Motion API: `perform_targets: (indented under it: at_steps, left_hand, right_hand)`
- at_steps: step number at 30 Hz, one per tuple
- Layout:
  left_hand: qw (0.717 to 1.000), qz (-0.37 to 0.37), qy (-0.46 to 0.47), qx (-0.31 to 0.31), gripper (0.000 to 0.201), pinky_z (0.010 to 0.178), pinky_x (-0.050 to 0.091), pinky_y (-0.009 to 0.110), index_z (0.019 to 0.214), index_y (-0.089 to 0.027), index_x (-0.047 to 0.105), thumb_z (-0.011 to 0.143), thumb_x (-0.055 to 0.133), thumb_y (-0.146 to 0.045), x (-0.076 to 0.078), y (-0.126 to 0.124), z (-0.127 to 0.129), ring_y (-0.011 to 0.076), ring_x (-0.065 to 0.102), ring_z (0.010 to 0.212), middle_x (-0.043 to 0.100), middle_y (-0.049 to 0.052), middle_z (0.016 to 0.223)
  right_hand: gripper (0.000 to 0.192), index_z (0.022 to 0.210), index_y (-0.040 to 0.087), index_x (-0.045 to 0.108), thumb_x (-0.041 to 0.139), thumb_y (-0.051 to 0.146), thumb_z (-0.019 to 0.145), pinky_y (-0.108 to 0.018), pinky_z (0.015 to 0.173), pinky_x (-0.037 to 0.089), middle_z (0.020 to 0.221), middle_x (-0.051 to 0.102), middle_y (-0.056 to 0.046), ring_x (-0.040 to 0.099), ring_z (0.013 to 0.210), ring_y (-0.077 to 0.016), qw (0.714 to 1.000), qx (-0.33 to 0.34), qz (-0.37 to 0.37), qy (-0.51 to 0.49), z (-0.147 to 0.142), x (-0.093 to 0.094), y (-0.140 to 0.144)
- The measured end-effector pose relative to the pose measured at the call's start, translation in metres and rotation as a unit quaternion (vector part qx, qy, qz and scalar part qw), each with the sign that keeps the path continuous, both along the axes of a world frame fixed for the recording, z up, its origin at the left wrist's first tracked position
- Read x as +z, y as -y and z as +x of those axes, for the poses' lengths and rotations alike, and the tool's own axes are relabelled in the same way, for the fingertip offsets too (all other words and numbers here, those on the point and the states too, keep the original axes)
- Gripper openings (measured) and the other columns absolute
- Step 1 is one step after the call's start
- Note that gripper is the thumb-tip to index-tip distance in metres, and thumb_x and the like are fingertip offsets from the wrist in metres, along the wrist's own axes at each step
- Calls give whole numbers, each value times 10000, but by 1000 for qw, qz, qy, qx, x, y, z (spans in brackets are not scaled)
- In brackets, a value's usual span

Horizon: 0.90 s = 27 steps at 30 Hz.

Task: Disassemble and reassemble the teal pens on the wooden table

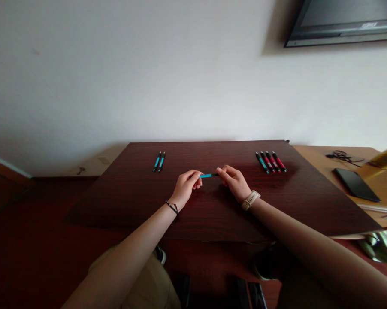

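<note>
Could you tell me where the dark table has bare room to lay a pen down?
Bare: the near strip of the table, and between the two teal pens and the hands. Crowded: the far right, with four pens.

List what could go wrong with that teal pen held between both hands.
Both hands, left hand and right hand, pinch only the ends of the teal pen above the dark wooden table; a slip could drop it. If it comes apart, small parts might roll toward the table's near edge.
</note>
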State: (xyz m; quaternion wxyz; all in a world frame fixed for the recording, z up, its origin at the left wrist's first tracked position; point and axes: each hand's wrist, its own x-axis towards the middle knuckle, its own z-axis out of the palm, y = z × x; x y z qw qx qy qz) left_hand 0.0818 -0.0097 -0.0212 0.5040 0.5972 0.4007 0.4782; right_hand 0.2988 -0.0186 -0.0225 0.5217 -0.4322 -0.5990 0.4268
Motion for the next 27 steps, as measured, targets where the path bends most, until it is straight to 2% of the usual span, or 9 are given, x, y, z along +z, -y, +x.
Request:
perform_targets:
  at_steps: [7, 13, 20, 27]
  left_hand:
    - [1000, -2, -1, 2, 358, 542, 389, 242, 995, -162, 744, 943, 638, -500, 2, 1, 0, 116, 555, 602, 637, 26, 745]
    - [1000, -5, 6, 2, 373, 541, 386, 243, 1038, -168, 754, 960, 617, -507, 2, 1, 0, 110, 551, 603, 647, 32, 780]
    - [1000, -7, 5, -2, 357, 542, 388, 241, 1055, -162, 736, 958, 629, -488, 2, 2, 1, 116, 562, 606, 640, 25, 746]
    - [1000, 3, -6, 11, 350, 544, 395, 243, 1004, -155, 723, 951, 631, -489, -1, -1, -1, 121, 563, 600, 628, 19, 708]
  right_hand:
    - [457, 822, 223, 596, 713, 661, 871, -273, 539, 350, 622, 509, 41, 443, 566, -133, 1000, -2, -10, -17, -1, -6, -4]
    - [380, 897, 218, 631, 715, 590, 897, -273, 562, 395, 669, 538, 29, 482, 602, -138, 1000, 2, 0, -28, 0, -7, -5]
    - [322, 1048, 225, 661, 750, 492, 892, -281, 677, 491, 898, 653, -16, 592, 755, -158, 998, 11, 5, -61, 1, -9, -5]
    - [364, 1013, 194, 699, 761, 524, 873, -281, 663, 482, 792, 684, -17, 608, 706, -154, 998, 5, -27, -50, 0, -9, -6]
